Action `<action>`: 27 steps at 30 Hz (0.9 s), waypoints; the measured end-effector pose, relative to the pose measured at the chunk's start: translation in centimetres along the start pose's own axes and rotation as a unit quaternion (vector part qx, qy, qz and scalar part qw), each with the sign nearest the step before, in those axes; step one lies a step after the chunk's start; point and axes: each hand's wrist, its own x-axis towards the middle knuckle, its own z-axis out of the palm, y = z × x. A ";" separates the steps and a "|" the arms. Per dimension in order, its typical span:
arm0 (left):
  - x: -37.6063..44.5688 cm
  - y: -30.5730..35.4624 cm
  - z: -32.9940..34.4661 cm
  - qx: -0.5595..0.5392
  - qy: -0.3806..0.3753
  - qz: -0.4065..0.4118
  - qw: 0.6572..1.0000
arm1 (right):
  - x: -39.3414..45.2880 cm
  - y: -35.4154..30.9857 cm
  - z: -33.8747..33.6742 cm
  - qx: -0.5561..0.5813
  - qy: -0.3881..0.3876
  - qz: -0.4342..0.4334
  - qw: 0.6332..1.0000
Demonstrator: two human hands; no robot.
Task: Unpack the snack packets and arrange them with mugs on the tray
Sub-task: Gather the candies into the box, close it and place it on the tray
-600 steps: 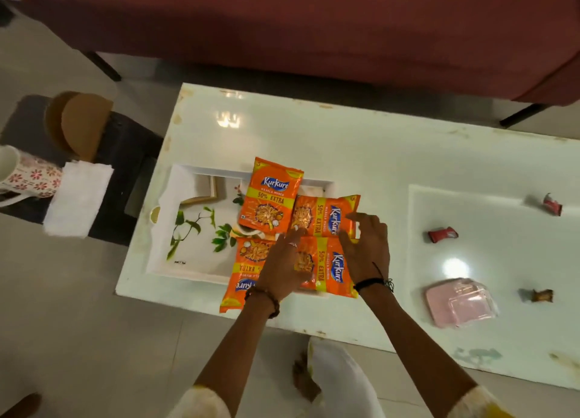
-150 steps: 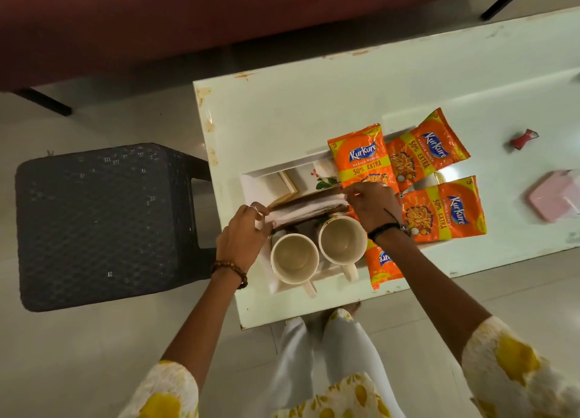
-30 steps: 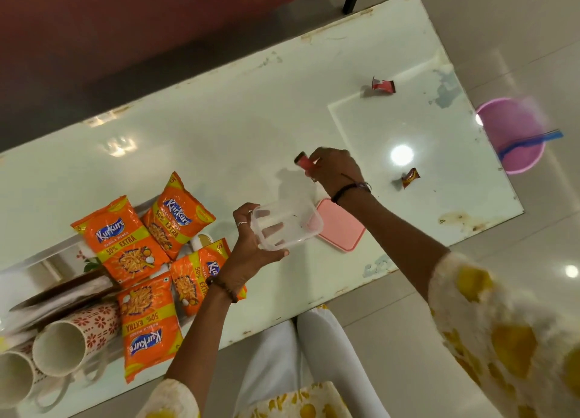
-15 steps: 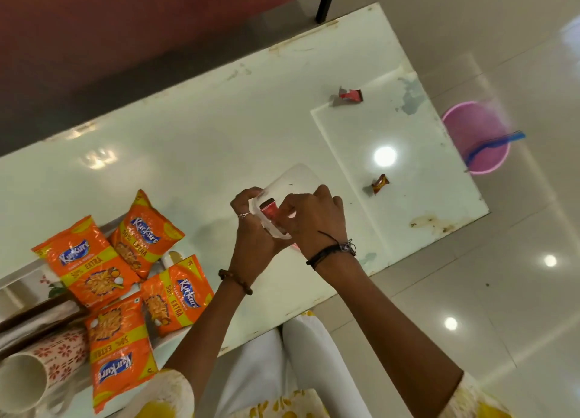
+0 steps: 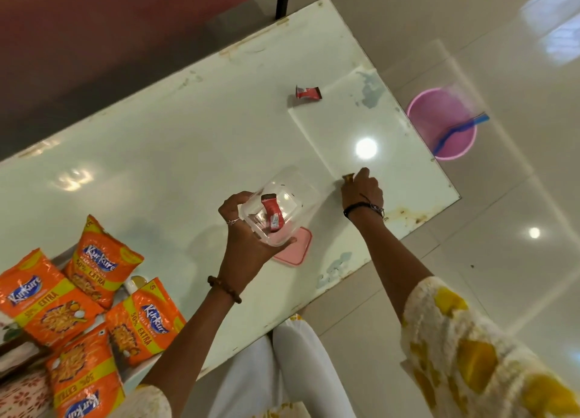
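Note:
My left hand holds a clear plastic box above the white table; a red candy lies inside the box. My right hand is stretched to the right, fingertips pinched on a small brown candy on the table. Another red candy lies farther back. Several orange snack packets lie at the lower left on the tray, whose rim barely shows. A floral mug shows at the bottom left corner.
The box's pink lid lies on the table under my left hand. A pink bucket with a blue handle stands on the floor past the table's right end. A dark red sofa runs behind the table.
My right hand has left the box, where the red candy now lies, and reached right to the brown candy. The left hand still holds the box.

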 end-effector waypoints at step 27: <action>0.5 -0.3 -0.6 0.087 -0.006 -0.020 0.996 | -9.1 -5.7 -3.3 0.250 -0.134 -0.206 0.937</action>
